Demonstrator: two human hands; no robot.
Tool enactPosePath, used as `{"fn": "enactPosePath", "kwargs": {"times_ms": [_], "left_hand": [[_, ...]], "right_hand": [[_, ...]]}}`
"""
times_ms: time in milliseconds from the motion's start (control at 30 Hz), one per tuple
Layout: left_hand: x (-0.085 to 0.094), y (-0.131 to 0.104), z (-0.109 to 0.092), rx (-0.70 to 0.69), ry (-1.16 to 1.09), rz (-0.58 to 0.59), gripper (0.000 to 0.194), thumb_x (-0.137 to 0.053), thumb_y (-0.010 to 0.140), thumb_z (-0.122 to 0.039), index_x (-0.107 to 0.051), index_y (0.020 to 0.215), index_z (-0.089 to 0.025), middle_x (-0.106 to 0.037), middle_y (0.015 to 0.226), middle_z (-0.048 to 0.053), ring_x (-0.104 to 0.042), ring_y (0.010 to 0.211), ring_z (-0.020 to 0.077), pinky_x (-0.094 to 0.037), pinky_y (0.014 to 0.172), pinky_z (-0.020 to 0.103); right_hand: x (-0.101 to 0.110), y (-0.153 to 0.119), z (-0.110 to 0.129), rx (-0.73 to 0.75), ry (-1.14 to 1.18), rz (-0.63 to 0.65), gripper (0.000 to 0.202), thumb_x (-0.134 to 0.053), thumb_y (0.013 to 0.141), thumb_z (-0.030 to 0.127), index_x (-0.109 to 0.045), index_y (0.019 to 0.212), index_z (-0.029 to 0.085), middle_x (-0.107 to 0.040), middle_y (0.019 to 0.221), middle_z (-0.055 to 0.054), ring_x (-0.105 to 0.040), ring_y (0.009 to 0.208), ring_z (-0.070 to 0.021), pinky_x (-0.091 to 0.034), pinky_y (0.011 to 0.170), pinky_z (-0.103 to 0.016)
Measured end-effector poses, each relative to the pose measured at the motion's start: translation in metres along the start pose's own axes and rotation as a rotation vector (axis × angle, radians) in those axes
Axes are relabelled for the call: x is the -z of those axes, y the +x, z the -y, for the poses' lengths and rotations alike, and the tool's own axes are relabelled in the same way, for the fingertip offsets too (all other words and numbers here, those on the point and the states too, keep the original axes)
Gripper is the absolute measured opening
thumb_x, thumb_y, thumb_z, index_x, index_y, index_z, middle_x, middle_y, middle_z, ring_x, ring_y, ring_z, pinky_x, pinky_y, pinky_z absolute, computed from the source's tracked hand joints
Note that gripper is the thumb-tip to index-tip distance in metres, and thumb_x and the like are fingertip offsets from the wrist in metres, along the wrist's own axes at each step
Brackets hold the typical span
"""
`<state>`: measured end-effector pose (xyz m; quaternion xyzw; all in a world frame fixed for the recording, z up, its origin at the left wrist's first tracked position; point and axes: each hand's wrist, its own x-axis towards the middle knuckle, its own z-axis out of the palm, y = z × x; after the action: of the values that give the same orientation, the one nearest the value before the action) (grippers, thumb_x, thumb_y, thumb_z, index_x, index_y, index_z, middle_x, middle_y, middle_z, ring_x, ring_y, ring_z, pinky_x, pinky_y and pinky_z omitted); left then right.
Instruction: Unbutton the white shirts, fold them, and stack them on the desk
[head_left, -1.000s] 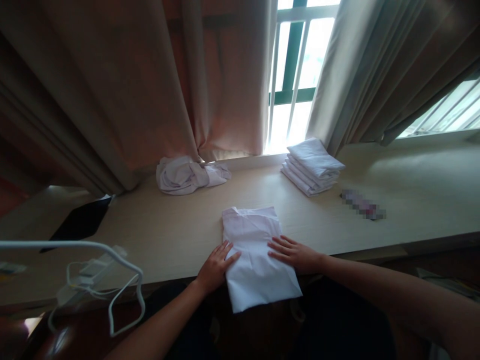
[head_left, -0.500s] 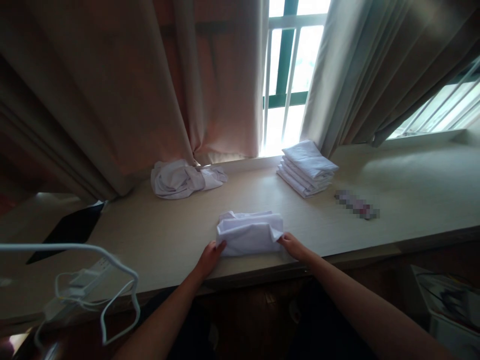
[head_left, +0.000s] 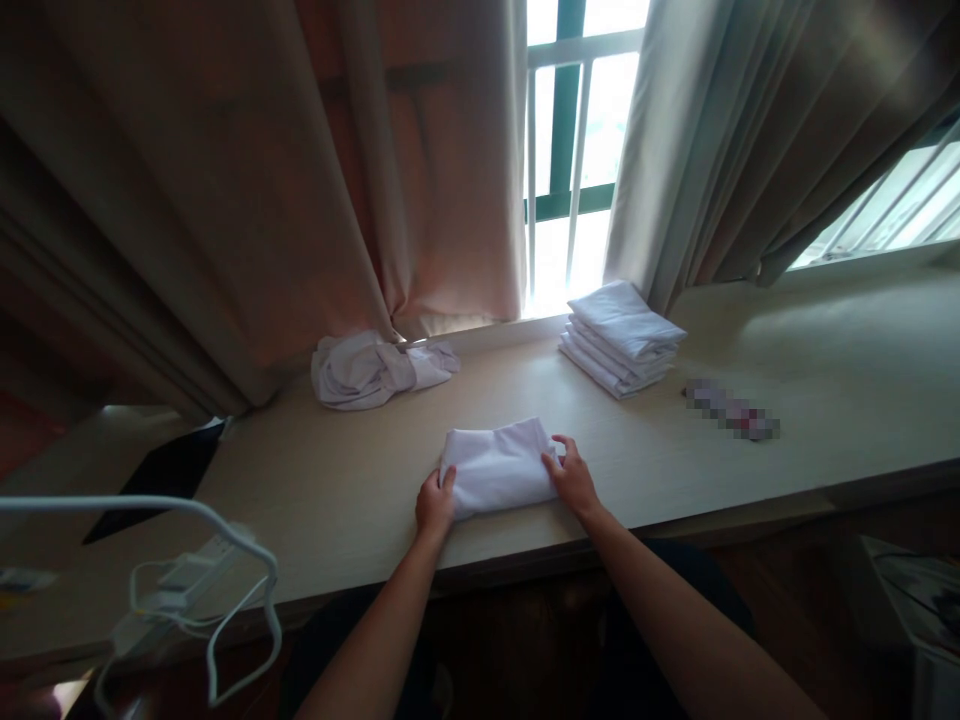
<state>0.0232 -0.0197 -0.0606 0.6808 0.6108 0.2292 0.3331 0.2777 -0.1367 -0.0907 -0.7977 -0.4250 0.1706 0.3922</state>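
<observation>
A white cloth (head_left: 501, 468), folded into a flat rectangle, lies on the table near its front edge. My left hand (head_left: 436, 502) grips its left end, thumb on top and fingers hidden at the side. At the right end, my right hand (head_left: 574, 475) holds it with the thumb pressed on top, the index finger sticking out past the edge. Behind and to the right stands a stack of folded white cloths (head_left: 624, 335). A crumpled heap of white cloth (head_left: 367, 370) rests at the back left.
A blurred-out object (head_left: 731, 408) lies right of the stack. To the left are a black flat sheet (head_left: 161, 475), a power strip with white cables (head_left: 187, 575) and a bent white tube (head_left: 150, 503) in front. Curtains (head_left: 450, 180) hang along the table's back edge.
The near flap of the cloth has been turned over, leaving a smoother, neater rectangle. My right hand has shifted up along the right end, its thumb now on top.
</observation>
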Motion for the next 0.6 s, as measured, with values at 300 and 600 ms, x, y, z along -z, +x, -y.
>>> {"fn": "enactPosePath", "kwargs": {"times_ms": [300,600], "left_hand": [[-0.001,-0.007,-0.008,0.062,0.214,-0.115,0.047,-0.039,0.092,-0.05,-0.067,0.104,-0.014,-0.071,0.098,0.016,-0.067,0.09,0.0279,-0.048,0.076,0.033],[-0.003,-0.019,-0.059,-0.712,0.64,-0.081,0.055,-0.039,0.092,-0.021,-0.041,0.147,-0.027,-0.03,0.159,0.003,-0.017,0.149,0.024,-0.013,0.121,0.047]], "right_hand": [[0.001,0.007,0.022,-0.069,-0.248,-0.069,0.04,-0.036,0.1,0.041,-0.045,0.135,0.023,-0.069,0.1,-0.011,-0.064,0.09,-0.0263,-0.043,0.079,-0.035],[-0.008,-0.009,0.053,0.454,-0.522,-0.073,0.049,-0.028,0.102,0.045,-0.036,0.149,0.032,-0.022,0.162,-0.002,-0.013,0.149,-0.0288,-0.007,0.117,-0.052]]}}
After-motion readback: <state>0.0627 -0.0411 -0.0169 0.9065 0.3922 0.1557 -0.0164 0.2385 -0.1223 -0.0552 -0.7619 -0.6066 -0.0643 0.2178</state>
